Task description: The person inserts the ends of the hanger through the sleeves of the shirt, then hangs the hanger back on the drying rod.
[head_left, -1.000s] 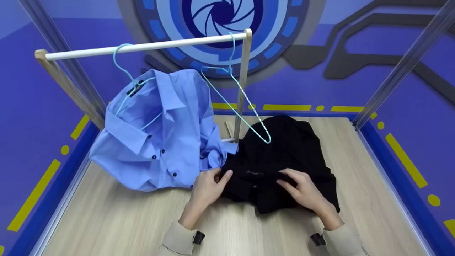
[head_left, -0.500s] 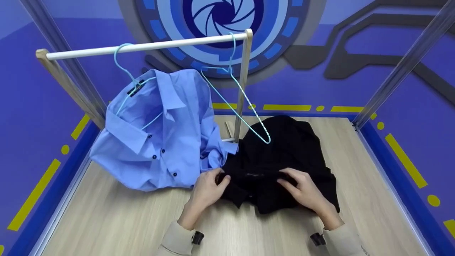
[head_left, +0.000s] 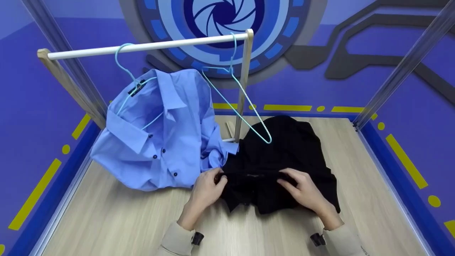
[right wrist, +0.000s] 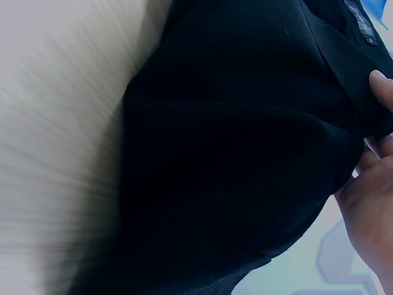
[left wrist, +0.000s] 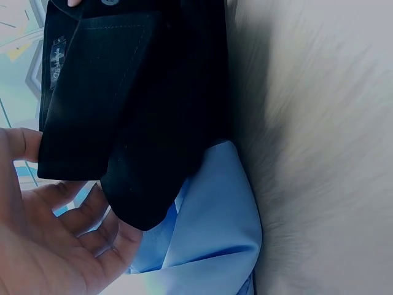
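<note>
A black shirt point(head_left: 284, 149) lies bunched on the wooden tabletop; the left wrist view shows its collar point(left wrist: 86, 104) with a label and a button. My left hand point(head_left: 207, 190) pinches the left end of the collar between thumb and fingers. At the collar's other side my right hand point(head_left: 304, 188) pinches the cloth, and the right wrist view shows the thumb point(right wrist: 382, 89) pressed on it. Beside my left hand hangs a light blue shirt point(head_left: 188, 131) with dark buttons, on a turquoise hanger point(head_left: 124, 65). A bare turquoise hanger point(head_left: 245, 96) hangs over the black shirt's far part.
A rack with a white rail point(head_left: 177, 43) and wooden posts point(head_left: 244, 78) stands at the back left. Blue printed walls point(head_left: 398, 96) and metal corner posts point(head_left: 401, 67) enclose the wooden tabletop point(head_left: 106, 220).
My left hand has shifted its thumb slightly along the collar, and the left collar tip now hangs lower toward me. The right hand stays in place. Hangers and blue shirt are unchanged.
</note>
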{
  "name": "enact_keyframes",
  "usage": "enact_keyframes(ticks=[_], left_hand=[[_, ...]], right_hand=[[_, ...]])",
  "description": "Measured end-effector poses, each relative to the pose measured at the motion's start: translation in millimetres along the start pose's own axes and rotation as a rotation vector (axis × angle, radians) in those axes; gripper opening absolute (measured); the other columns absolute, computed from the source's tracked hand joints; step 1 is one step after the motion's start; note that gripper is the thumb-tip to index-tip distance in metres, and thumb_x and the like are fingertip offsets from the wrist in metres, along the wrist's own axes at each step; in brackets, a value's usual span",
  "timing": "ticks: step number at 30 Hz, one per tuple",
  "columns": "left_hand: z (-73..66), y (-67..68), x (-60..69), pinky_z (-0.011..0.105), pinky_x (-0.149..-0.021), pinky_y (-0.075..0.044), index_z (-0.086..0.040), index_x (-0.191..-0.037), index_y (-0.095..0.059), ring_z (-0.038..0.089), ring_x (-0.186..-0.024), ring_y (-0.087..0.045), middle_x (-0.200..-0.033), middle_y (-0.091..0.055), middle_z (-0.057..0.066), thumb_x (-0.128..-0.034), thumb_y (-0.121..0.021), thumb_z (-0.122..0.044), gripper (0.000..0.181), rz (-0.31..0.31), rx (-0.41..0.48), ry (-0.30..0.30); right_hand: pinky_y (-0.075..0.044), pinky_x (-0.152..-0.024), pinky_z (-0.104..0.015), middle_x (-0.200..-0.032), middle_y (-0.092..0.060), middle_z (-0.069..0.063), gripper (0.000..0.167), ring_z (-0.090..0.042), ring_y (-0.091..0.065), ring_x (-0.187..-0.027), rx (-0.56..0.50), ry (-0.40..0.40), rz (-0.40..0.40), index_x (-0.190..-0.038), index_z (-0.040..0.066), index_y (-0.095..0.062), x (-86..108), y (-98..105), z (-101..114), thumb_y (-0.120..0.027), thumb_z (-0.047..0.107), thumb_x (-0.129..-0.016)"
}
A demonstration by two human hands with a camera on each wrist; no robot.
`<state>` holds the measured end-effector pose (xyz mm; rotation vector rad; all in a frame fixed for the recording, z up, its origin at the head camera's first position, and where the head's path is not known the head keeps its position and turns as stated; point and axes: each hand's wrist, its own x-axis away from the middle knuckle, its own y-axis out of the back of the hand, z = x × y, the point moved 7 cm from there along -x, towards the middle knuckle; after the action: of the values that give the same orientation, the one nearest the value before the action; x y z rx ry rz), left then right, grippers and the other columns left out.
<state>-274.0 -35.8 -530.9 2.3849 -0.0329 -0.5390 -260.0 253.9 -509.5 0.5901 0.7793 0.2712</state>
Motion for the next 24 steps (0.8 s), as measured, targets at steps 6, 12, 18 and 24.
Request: enact_keyframes(ticks=[6,12,18,24], left_hand=[[1.0,1.2,0.5,0.038,-0.07,-0.052,-0.013,-0.09,-0.071,0.018,-0.077,-0.064,-0.083,-0.067,-0.002,-0.0924,-0.064,-0.013,0.007,-0.023,0.004,0.009],[1.8,2.1,0.7,0.04,-0.072,-0.054,-0.01,-0.093,-0.072,0.02,-0.081,-0.066,-0.086,-0.069,0.001,-0.0922,-0.066,-0.014,0.007,-0.048,0.001,0.005],[1.3,2.4,0.4,0.039,-0.071,-0.053,-0.011,-0.088,-0.074,0.019,-0.078,-0.065,-0.085,-0.068,0.002,-0.0929,-0.067,-0.014,0.009,-0.056,-0.014,-0.016],[0.2,2.6,-0.1,0.034,-0.065,-0.049,-0.009,-0.091,-0.077,0.016,-0.071,-0.059,-0.081,-0.063,0.0,-0.0936,-0.068,-0.014,0.011,-0.056,-0.004,-0.011]], right_hand=[[-0.049,-0.089,-0.018,-0.1,-0.073,-0.007,0.035,-0.027,-0.071,-0.09,0.008,0.023,-0.025,-0.11,0.001,-0.071,1.4,-1.5,-1.8,-0.076,-0.017,-0.081],[-0.05,-0.089,-0.018,-0.1,-0.073,-0.008,0.032,-0.026,-0.07,-0.091,0.007,0.015,-0.012,-0.11,-0.001,-0.07,1.8,-1.3,-1.6,-0.075,-0.016,-0.082],[-0.051,-0.09,-0.021,-0.104,-0.073,-0.003,0.031,-0.023,-0.07,-0.095,-0.005,0.007,-0.008,-0.114,0.005,-0.071,2.0,0.0,-1.3,-0.076,-0.009,-0.087],[-0.05,-0.089,-0.02,-0.104,-0.072,-0.002,0.031,-0.021,-0.07,-0.094,-0.006,0.007,-0.005,-0.114,0.007,-0.071,2.6,-0.1,-1.0,-0.076,-0.008,-0.087]])
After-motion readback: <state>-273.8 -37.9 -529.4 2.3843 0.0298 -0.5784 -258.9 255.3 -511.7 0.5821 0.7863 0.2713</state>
